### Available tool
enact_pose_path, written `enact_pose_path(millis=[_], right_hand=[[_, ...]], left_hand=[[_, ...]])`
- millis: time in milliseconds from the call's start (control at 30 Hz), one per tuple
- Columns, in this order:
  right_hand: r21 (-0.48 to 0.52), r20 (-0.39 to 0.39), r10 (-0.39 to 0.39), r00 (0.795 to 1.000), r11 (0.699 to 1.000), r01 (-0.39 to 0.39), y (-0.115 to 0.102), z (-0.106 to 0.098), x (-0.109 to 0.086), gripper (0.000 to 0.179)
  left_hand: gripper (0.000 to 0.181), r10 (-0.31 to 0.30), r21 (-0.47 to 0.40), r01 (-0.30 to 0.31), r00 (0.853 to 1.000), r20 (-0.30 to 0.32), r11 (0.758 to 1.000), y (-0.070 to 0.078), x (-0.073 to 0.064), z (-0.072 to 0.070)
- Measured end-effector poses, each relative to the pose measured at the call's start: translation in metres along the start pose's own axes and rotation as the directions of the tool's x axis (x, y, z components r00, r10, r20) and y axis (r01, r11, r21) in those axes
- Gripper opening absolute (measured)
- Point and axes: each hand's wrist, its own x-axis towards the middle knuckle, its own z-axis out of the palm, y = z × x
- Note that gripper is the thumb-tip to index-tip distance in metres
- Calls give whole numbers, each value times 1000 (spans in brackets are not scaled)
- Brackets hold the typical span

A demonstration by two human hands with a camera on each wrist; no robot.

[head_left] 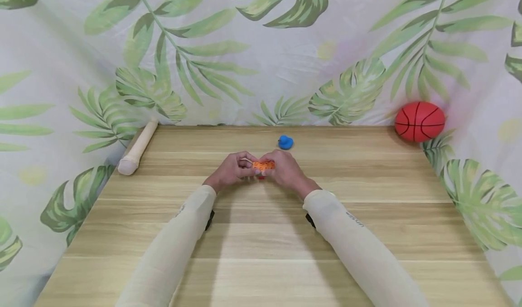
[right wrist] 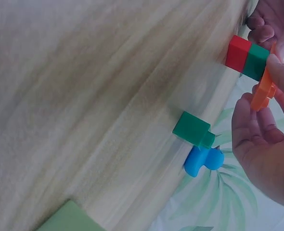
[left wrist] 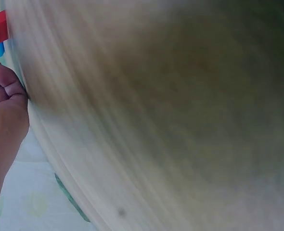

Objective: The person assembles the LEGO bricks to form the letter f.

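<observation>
a: first entry?
b: flat orange studded plastic plate (head_left: 264, 166), one, between the two hands over the middle of the wood-grained worktop (head_left: 261, 270).
a: state of each grip?
b: left hand (head_left: 233, 168): grip closed in a pinch at the plate's left end. right hand (head_left: 286, 167): grip grasping the same plate, thumb against it, fingers bent.
a: anything adjoining the plate?
b: square-sided green plastic block (right wrist: 256, 62), against the plate's underside; square-sided red plastic block (right wrist: 238, 54), end to end with the green one. whether the red one touches the worktop, cannot tell.
a: loose pieces?
b: green plastic block with a peg (right wrist: 192, 129), standing near the right hand; small blue duck figure (head_left: 286, 142), beyond the hands; pale green flat-sided item (right wrist: 70, 219), cut off by the right wrist view's edge.
a: worktop corners?
b: far right, red ball with black seam lines (head_left: 420, 122); far left, cream cylinder with a wider near end (head_left: 140, 146), lying along the side edge.
a: backing?
b: white cloth with green leaf print (head_left: 285, 48).
</observation>
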Motion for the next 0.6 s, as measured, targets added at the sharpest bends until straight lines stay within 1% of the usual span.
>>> enact_pose_path(millis=[200,400,500,600], right_hand=[[-2,8,31,999,1000,-31,-1,-1,-2,33],[-20,-1,49,999,999,-49,4,-3,-5,32],[-26,19,48,999,999,-48,8,-9,-8,29],[-21,56,57,997,998,-56,14,-19,-15,32]], left_hand=[[28,5,-22,-5,1000,-9,1000,0,-1,2],[29,5,-12,-5,1000,-14,1000,-2,1,2],[29,-2,-9,2,1000,-16,1000,-1,0,2],[29,-9,-10,9,1000,-18,1000,0,0,3]])
